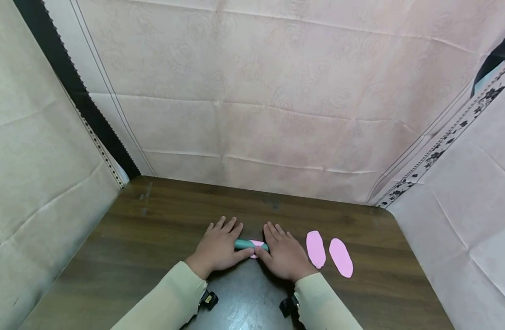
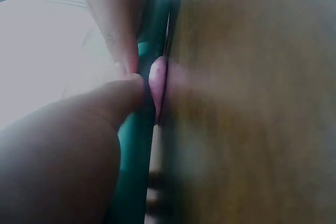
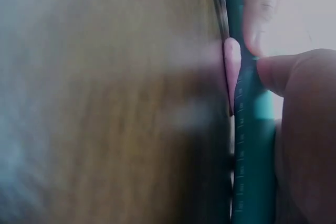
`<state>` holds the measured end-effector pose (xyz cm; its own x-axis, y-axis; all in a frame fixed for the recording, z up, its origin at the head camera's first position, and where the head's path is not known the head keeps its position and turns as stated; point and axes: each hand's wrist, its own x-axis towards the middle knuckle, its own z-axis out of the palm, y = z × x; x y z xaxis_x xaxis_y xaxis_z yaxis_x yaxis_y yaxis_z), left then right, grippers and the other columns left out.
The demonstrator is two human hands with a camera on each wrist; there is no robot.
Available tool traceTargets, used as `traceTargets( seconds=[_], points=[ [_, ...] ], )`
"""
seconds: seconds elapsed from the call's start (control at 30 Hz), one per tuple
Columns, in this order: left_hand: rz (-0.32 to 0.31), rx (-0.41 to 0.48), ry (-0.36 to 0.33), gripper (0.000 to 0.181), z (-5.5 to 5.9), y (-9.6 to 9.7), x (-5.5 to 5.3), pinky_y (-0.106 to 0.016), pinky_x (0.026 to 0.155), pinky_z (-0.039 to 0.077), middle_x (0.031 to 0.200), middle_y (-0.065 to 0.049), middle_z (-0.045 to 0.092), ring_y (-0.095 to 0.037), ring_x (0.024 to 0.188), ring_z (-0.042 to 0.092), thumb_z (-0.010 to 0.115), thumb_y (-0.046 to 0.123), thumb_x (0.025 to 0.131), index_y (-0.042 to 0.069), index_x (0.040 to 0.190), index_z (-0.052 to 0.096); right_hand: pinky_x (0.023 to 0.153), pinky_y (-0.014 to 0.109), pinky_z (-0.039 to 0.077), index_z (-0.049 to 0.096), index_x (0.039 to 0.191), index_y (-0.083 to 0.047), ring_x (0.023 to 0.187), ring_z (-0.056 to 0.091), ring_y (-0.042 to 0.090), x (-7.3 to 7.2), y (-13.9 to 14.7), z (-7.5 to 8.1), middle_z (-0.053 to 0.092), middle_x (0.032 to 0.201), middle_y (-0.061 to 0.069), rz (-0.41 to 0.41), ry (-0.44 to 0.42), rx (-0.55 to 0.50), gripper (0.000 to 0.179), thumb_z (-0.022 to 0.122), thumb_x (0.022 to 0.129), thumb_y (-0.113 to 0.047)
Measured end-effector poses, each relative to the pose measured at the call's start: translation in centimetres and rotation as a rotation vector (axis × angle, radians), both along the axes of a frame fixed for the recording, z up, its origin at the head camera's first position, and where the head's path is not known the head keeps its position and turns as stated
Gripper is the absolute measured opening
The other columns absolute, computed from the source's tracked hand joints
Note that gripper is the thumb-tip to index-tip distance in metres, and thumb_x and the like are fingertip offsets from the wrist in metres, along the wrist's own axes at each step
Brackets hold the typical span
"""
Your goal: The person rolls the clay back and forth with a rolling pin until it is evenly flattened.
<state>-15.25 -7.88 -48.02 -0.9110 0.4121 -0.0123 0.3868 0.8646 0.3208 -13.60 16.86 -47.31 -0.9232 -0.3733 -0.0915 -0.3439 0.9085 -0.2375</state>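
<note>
A green rolling pin [image 1: 243,244] lies crosswise on the wooden table, over a pink piece of modelling clay [image 2: 157,80]. My left hand [image 1: 220,246] lies over the pin's left part with fingers stretched forward. On its right part rests my right hand [image 1: 286,253], fingers also straight and pointing away. Both thumbs reach inward along the pin and nearly meet above the clay. Scale markings run along the pin [image 3: 247,150] in the right wrist view. The clay's edge bulges out from under the pin on the near side. My palms hide both pin ends in the head view.
Two flat pink ovals of clay [image 1: 316,250] lie side by side to the right of my right hand. The brown table [image 1: 153,256] ends at pale cloth hangings [image 1: 256,128] at the back and on both sides.
</note>
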Motion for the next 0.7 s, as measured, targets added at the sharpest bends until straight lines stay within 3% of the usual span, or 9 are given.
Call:
traceTargets(
  seconds=[0.43, 0.7],
  points=[
    [-0.004, -0.014, -0.084, 0.108, 0.7, 0.0, -2.6, -0.081, 0.134, 0.015, 0.188, -0.015, 0.022, -0.055, 0.173, 0.016, 0.052, 0.097, 0.094, 0.028, 0.176, 0.041, 0.14, 0.066, 0.021, 0.024, 0.181, -0.018, 0.177, 0.017, 0.037, -2.5, 0.0, -0.2, 0.02, 0.189, 0.007, -0.016, -0.022, -0.018, 0.087, 0.024, 0.115, -0.076],
    [-0.008, 0.022, -0.146, 0.089, 0.8, 0.3, -5.8, -0.08, 0.135, 0.003, 0.19, -0.01, 0.015, -0.045, 0.177, 0.005, 0.032, 0.089, 0.107, 0.035, 0.177, 0.038, 0.141, 0.066, 0.013, 0.02, 0.182, -0.025, 0.178, 0.005, 0.036, -5.2, 0.4, 0.0, 0.01, 0.191, 0.006, -0.042, -0.053, -0.003, 0.088, 0.016, 0.113, -0.08]
  ],
)
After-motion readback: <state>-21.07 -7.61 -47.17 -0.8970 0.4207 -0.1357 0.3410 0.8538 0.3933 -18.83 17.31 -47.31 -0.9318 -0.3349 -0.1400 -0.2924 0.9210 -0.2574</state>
